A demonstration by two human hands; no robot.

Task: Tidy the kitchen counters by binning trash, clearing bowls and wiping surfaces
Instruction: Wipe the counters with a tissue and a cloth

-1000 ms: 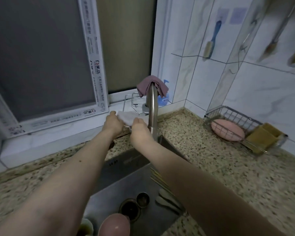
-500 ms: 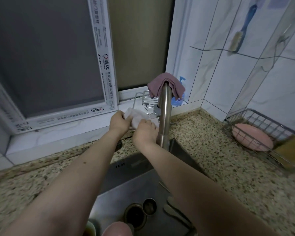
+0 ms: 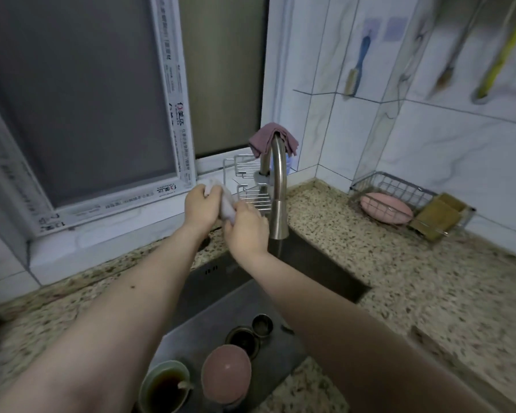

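Note:
Both hands hold one white cloth (image 3: pixel 225 204) above the back edge of the steel sink (image 3: pixel 221 305), just left of the curved faucet (image 3: pixel 276 186). My left hand (image 3: pixel 201 207) grips its upper end; my right hand (image 3: pixel 246 228) grips the lower end. The cloth looks bunched and twisted between them. Water runs from the faucet spout beside my right hand. In the sink below lie a pink bowl (image 3: pixel 225 375) turned upside down and a green bowl (image 3: pixel 164 387) with dark liquid.
A mauve rag (image 3: pixel 268 138) is draped over the faucet top. A wire rack (image 3: pixel 248 183) stands behind it. Another wire basket (image 3: pixel 405 204) on the speckled counter (image 3: pixel 414 278) holds a pink soap-like piece and sponges. Brushes hang on the tiled wall.
The cloth was stretched flat between my hands; they have drawn close together and now bunch and twist it. The view has shifted a little.

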